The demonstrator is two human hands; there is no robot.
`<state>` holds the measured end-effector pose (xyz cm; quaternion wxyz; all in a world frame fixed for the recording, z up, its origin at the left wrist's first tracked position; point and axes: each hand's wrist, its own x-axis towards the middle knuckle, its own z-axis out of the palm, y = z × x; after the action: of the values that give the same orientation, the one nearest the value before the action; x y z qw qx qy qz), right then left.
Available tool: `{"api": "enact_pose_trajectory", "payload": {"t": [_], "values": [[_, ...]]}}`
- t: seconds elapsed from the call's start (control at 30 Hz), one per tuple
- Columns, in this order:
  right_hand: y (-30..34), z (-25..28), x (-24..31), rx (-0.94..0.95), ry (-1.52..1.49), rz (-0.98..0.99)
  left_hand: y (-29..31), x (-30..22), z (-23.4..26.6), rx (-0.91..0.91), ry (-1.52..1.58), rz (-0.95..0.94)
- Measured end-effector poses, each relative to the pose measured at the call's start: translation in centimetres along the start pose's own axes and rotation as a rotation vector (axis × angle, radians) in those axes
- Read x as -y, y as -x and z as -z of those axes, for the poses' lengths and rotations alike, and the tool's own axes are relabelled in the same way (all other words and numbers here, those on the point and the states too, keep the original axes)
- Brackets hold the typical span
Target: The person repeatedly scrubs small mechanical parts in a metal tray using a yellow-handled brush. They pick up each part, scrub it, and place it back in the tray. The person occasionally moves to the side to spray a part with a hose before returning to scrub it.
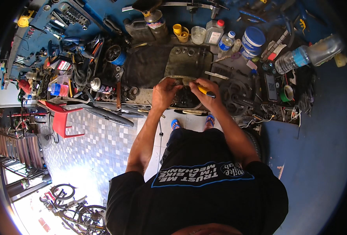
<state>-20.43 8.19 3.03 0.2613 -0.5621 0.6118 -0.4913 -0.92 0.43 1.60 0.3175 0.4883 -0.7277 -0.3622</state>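
Note:
Both my hands are close together over a dark rounded tray (200, 105) at the near edge of the cluttered workbench. My right hand (207, 93) is closed round a tool with a yellow and black handle (208, 93); its working end is hidden, so its exact kind does not show. Just left of it, my left hand (165, 93) has its fingers pinched together, and what they hold is too small to make out. Beyond the hands lies a dark worn mat (146, 64) with several small metal rings (184, 51) on its far right part.
Left on the bench are a spray can (96, 84), a wrench (118, 94) and a blue tin (116, 55). Bottles and a blue tub (253, 38) line the back. Chainrings (234, 94) and a phone (271, 87) lie right. A red chair (64, 117) stands left on the floor.

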Motion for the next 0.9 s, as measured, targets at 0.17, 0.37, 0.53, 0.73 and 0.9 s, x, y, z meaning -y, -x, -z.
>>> {"api": "enact_pose_trajectory", "payload": {"t": [0.17,0.37,0.53,0.73,0.9], "values": [[0.2,-0.1,3.0,-0.053,-0.022,0.086,0.0,0.7,-0.2,-0.019,0.037,-0.045],[-0.2,0.2,-2.5,0.119,0.057,-0.215,-0.3,1.7,-0.5,0.017,0.207,0.043],[1.5,-0.6,-7.1,0.144,-0.024,-0.169,-0.4,0.6,-1.3,0.082,0.457,0.092],[3.1,0.7,-5.7,0.226,0.309,0.101,-0.3,1.5,-0.7,0.137,0.393,0.159],[1.6,1.4,-5.6,0.191,0.341,-0.002,-0.3,2.9,-0.7,0.116,0.083,-0.033]]}}
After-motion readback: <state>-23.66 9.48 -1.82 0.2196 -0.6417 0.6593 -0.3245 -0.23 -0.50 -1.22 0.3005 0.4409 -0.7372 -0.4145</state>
